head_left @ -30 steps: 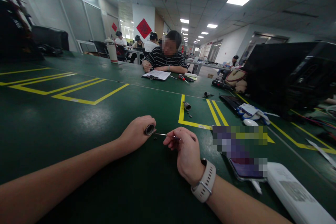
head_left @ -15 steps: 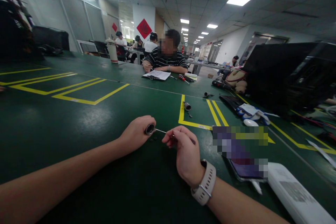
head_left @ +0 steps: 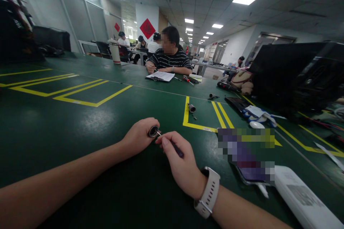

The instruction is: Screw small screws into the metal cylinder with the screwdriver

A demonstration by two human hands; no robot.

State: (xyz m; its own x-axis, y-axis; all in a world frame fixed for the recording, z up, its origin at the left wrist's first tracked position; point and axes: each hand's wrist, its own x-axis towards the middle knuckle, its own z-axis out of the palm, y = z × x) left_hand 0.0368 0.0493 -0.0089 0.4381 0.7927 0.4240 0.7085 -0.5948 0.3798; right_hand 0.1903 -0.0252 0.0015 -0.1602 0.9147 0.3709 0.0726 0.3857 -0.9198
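"What sort of place was it?"

"A large office, with a green table (head_left: 156,103) filling the lower part of the frame and a red diamond-shaped decoration (head_left: 147,28) on a pillar in the upper middle."

"And the hands?"

"Near the centre, the left hand (head_left: 142,137) was closed around a metal cup-shaped part (head_left: 153,131), its open end showing. Just right of it, the right hand (head_left: 181,166) pinched a slim screwdriver (head_left: 178,150) by its dark handle, the shaft pointing at the part. I couldn't tell whether the tip touched it."

"Anything on the wrist?"

"A watch with a pale strap (head_left: 211,191), on the right one."

"What lay around them?"

"Right of centre, a similar metal part (head_left: 191,108) lay inside a yellow tape outline (head_left: 197,127), small bits just below it. Another metal piece (head_left: 212,96) lay higher up. Toward the lower right were a smartphone (head_left: 251,171) and a white device (head_left: 306,193)."

"And farther off?"

"In the upper middle, a person in a striped shirt (head_left: 172,61) sat across the table behind a clipboard (head_left: 162,76). A white tumbler (head_left: 115,53) stood to the left."
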